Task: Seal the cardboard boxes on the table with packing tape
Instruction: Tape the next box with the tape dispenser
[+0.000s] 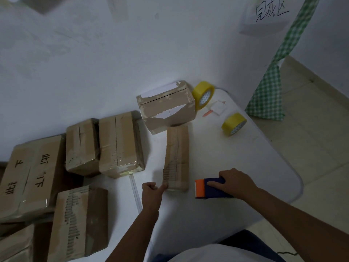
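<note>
7 cardboard boxes can be counted around a white bench [236, 157]. A narrow box [176, 157] lies lengthwise at the middle of the bench, its near end just in front of the left hand [151, 193]. That hand is loosely curled, and 1 extended finger touches the near left corner of the narrow box; nothing is held in it. A worn box with white patches [166, 105] is set just behind the narrow box, against the wall. 2 taped boxes stand side by side to the left, a smaller one [82, 146] and a taller one [120, 143]. Further left, a large box with printed characters [30, 174] is seen, a box with torn corrugation [81, 222] lies nearer the person, and 1 more box [15, 244] is cut off by the lower left corner.

The blue and orange tape dispenser [211, 188] rests on the bench right of the narrow box and is gripped by the right hand [236, 182], the fingers wrapped over its blue body with the forefinger laid along its side.

2 yellow tape rolls are present: 1 [203, 95] is leaned beside the worn box, the other [234, 123] stands apart near the bench's right edge. A small white square item [219, 107] lies between them. A handwritten paper sign [268, 14] is fixed to the wall.
</note>
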A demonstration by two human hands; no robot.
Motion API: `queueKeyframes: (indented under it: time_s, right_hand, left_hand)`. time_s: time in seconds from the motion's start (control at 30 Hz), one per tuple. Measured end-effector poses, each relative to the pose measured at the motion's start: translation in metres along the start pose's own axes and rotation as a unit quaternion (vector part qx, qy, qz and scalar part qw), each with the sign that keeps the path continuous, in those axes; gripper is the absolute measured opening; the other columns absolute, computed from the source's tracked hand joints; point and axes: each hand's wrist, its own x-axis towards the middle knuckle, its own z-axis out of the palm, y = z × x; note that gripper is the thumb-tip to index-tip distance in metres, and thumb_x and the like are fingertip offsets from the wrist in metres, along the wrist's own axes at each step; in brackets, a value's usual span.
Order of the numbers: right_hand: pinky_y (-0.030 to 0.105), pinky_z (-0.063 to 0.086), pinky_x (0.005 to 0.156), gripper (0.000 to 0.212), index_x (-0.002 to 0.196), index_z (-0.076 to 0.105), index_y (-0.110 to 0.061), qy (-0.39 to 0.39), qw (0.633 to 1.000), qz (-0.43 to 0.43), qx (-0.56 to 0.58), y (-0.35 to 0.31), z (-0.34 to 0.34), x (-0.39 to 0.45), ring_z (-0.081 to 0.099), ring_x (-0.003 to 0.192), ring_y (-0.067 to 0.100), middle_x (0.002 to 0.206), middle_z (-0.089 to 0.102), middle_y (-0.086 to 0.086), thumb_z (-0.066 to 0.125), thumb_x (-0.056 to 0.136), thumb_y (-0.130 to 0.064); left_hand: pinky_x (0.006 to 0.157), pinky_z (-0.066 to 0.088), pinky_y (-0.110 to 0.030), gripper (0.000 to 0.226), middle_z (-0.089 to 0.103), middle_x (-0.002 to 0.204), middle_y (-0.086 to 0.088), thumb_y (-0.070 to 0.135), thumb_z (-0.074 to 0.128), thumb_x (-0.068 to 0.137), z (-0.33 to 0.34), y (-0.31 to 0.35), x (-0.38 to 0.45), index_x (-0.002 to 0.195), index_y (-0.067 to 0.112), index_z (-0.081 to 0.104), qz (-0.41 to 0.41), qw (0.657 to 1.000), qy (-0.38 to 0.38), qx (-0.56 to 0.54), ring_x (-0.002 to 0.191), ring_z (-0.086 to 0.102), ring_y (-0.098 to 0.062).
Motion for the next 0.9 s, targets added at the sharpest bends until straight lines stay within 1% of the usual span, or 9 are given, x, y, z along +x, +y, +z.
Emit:
queueKeyframes:
  time_s: [0.1,0.27,0.37,0.5,0.57,0.63,0.77,0.83,0.9]
  right_hand:
    - [0.027,0.04,0.058,0.059,0.08,0.053,-0.02,-0.002,1.0,0.02,0.001,-0.013,0.014,-0.003,0.053,0.068,0.014,0.074,0.052,-0.004,0.042,0.081,-0.078]
    - [0.028,0.045,0.064,0.062,0.081,0.051,-0.018,-0.01,0.999,0.038,-0.005,-0.017,0.024,-0.006,0.061,0.076,0.017,0.083,0.06,0.001,0.038,0.082,-0.079]
    - [0.027,0.042,0.062,0.06,0.081,0.048,-0.018,-0.019,0.999,0.033,-0.014,-0.021,0.022,-0.004,0.056,0.073,0.015,0.08,0.054,-0.001,0.038,0.083,-0.077]
    - [0.027,0.04,0.06,0.06,0.081,0.049,-0.018,-0.016,0.999,0.035,-0.012,-0.02,0.022,-0.003,0.052,0.07,0.014,0.075,0.048,-0.004,0.038,0.083,-0.077]
    - [0.027,0.04,0.06,0.061,0.08,0.049,-0.018,-0.01,0.999,0.035,-0.007,-0.018,0.025,-0.005,0.053,0.07,0.015,0.073,0.048,-0.004,0.038,0.083,-0.077]
    - [0.027,0.04,0.06,0.061,0.079,0.048,-0.017,-0.009,0.999,0.035,-0.004,-0.018,0.027,-0.006,0.055,0.07,0.016,0.073,0.049,-0.003,0.038,0.083,-0.077]
    - [0.027,0.038,0.058,0.057,0.069,0.039,-0.021,-0.018,0.999,0.034,-0.005,-0.024,0.025,-0.007,0.052,0.068,0.015,0.068,0.043,-0.006,0.038,0.084,-0.077]
    - [0.027,0.038,0.058,0.058,0.072,0.041,-0.021,-0.022,0.999,0.034,-0.01,-0.025,0.023,-0.006,0.051,0.068,0.015,0.068,0.042,-0.007,0.038,0.084,-0.077]
    - [0.027,0.039,0.057,0.057,0.072,0.04,-0.022,-0.024,0.999,0.036,-0.015,-0.026,0.022,-0.006,0.053,0.07,0.015,0.07,0.044,-0.005,0.038,0.083,-0.078]
  left_hand:
    - [0.064,0.042,-0.025,0.039,0.05,0.088,-0.007,0.021,0.078,0.083,-0.011,0.004,0.012,0.107,0.007,0.05,0.014,0.999,-0.01,0.028,0.076,0.05,-0.016]
    - [0.064,0.041,-0.025,0.041,0.05,0.089,-0.007,0.022,0.078,0.083,-0.012,0.004,0.019,0.108,0.005,0.051,0.002,0.999,-0.031,0.043,0.077,0.05,-0.015]
    - [0.065,0.041,-0.023,0.041,0.051,0.092,-0.005,0.022,0.079,0.083,-0.014,0.005,0.022,0.108,0.007,0.051,-0.001,0.998,-0.043,0.043,0.08,0.05,-0.013]
    - [0.068,0.042,-0.022,0.041,0.054,0.099,-0.003,0.029,0.078,0.083,-0.019,0.003,0.021,0.109,0.012,0.052,0.01,0.997,-0.056,0.053,0.089,0.053,-0.013]
    - [0.068,0.042,-0.022,0.034,0.059,0.1,-0.004,0.034,0.073,0.087,-0.018,0.002,0.018,0.106,0.012,0.054,0.025,0.997,-0.049,0.05,0.092,0.056,-0.015]
    - [0.066,0.041,-0.021,0.025,0.064,0.096,-0.005,0.035,0.064,0.094,-0.017,0.002,0.017,0.102,0.012,0.057,0.031,0.998,-0.024,0.05,0.092,0.06,-0.016]
    - [0.066,0.042,-0.023,0.02,0.067,0.098,-0.006,0.027,0.048,0.103,-0.02,-0.001,0.024,0.105,0.012,0.06,0.031,0.997,-0.009,0.073,0.087,0.062,-0.016]
    - [0.07,0.043,-0.026,0.021,0.068,0.101,-0.005,0.023,0.045,0.104,-0.023,-0.004,0.028,0.104,0.014,0.063,0.05,0.993,-0.012,0.108,0.09,0.062,-0.018]
    - [0.073,0.043,-0.027,0.022,0.069,0.1,-0.004,0.018,0.046,0.102,-0.027,-0.006,0.032,0.102,0.014,0.067,0.096,0.98,-0.016,0.172,0.092,0.063,-0.02]
